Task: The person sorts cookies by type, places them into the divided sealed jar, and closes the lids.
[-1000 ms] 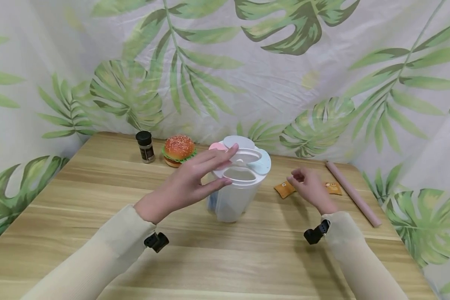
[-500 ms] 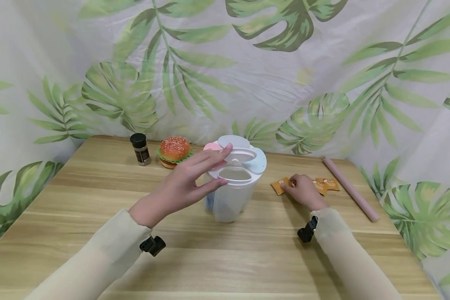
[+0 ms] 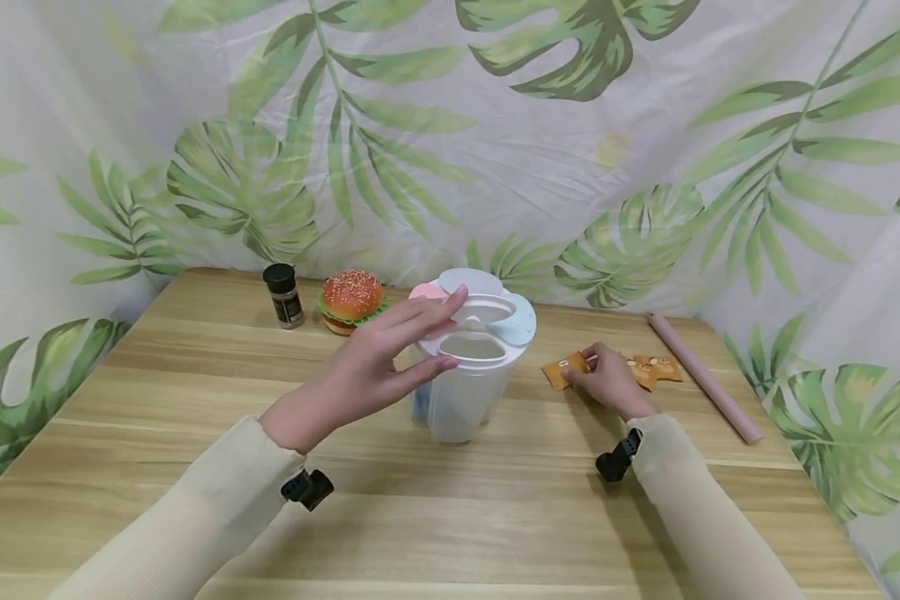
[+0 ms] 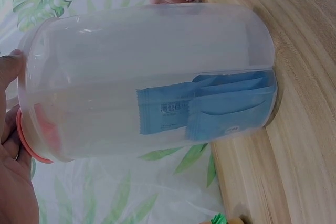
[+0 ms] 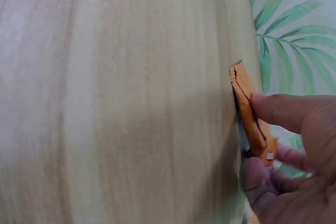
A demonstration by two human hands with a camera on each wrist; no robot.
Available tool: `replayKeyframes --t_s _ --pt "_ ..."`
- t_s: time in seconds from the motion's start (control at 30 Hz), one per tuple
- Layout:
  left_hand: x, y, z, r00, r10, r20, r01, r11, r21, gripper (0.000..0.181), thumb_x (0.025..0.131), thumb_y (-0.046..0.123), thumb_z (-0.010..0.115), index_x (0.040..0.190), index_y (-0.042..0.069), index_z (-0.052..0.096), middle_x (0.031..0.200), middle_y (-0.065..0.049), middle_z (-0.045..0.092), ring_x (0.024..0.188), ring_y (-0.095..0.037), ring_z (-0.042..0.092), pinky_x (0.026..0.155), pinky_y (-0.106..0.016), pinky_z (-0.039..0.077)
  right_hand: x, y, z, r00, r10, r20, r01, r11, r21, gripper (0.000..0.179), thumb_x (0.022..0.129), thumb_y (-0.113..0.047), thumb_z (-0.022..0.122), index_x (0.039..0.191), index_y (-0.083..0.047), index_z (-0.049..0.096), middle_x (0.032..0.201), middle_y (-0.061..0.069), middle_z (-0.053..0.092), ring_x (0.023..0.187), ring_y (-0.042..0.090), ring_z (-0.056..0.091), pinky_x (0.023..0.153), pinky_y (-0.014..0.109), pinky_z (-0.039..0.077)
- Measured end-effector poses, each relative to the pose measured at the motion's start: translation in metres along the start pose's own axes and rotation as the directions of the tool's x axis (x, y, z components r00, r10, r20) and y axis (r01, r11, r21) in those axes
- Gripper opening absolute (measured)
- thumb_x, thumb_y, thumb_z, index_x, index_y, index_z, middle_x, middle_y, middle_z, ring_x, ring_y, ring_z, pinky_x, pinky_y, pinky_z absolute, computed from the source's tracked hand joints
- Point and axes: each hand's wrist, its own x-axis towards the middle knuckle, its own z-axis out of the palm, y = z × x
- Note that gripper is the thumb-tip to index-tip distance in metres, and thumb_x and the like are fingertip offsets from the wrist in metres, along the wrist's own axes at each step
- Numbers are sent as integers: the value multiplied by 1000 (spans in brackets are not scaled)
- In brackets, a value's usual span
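Note:
A clear plastic storage container (image 3: 457, 408) stands upright on the table, its round lid divided into pastel flaps. The front flap is raised, leaving the compartment under it uncovered. My left hand (image 3: 363, 367) grips the lid's left side, thumb on the front rim; in the left wrist view its fingers curl by the pink flap (image 4: 26, 142). Blue packets (image 4: 231, 106) lie inside at the bottom. To the right, my right hand (image 3: 611, 383) pinches a small orange packet (image 5: 247, 108) between thumb and fingers, close over the tabletop. More orange packets (image 3: 662, 368) lie just beyond that hand.
A pink roll (image 3: 705, 379) lies slantwise near the table's right edge. At the back left stand a black-capped spice jar (image 3: 283, 296) and a toy hamburger (image 3: 351, 298). Behind the table (image 3: 450, 533) hangs a leaf-patterned cloth (image 3: 420, 192).
My right hand has come down and left onto the leftmost orange packet and now pinches it. The left hand keeps its place on the container's lid.

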Motion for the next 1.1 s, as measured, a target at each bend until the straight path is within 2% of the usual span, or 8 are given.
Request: replayKeyframes --t_s 0.13,0.27,0.37,0.53,0.7,0.9,1.03,1.1 --pt "-1 0 0 1000 -11 -1 11 1000 -1 77 90 12 83 158 11 48 136 -9 69 121 -19 68 110 -36 53 0 3 2 999 -47 -23 48 999 9 47 101 -26 70 132 6 53 119 28 61 97 32 55 80 37 46" --pt "0 1 0 1000 -20 3 20 1000 -7 76 90 12 83 158 11 48 136 -8 69 121 -19 68 109 -36 54 -1 1 2 996 -82 -33 82 997 14 44 102 -23 70 132 4 53 123 30 62 99 34 58 79 37 47" --pt "0 2 0 1000 -25 6 25 1000 -10 76 90 13 83 158 12 48 136 -8 69 121 -19 68 109 -36 54 -2 -1 3 994 -97 -49 98 995 34 42 102 -21 70 135 1 54 124 29 63 95 30 61 76 33 48" --pt "-1 2 -1 1000 -29 10 29 999 -16 76 91 13 83 158 12 47 137 -9 69 122 -19 68 109 -37 54 -1 0 6 983 -142 -116 151 986 74 39 102 -13 68 139 -2 58 109 25 68 80 20 63 67 24 50" --pt "-1 1 0 999 -33 11 34 999 -13 77 91 13 83 159 12 47 137 -8 68 122 -19 67 109 -38 54 -3 3 7 966 -197 -169 212 975 72 35 103 -10 66 137 -3 63 93 19 72 74 15 60 63 24 50" --pt "0 0 2 1000 -17 -7 17 1000 -18 76 89 12 84 157 11 49 134 -8 70 121 -19 68 109 -35 54 -7 2 5 955 -224 -195 245 965 90 34 104 -12 66 137 -4 65 85 18 68 74 18 65 62 21 52" --pt "0 -1 3 1000 1 -21 -1 1000 -21 76 88 9 84 156 9 50 132 -9 70 119 -19 68 107 -36 55 -12 -5 1 954 -217 -205 252 954 163 37 104 -14 66 140 -4 64 89 18 68 79 26 70 65 22 57" --pt "0 -1 2 1000 6 -25 -7 1000 -23 77 88 9 84 156 9 50 132 -9 70 119 -19 69 107 -38 55 -16 -11 -2 950 -216 -226 266 939 218 38 105 -15 66 141 -4 63 92 21 68 80 26 71 67 23 58"
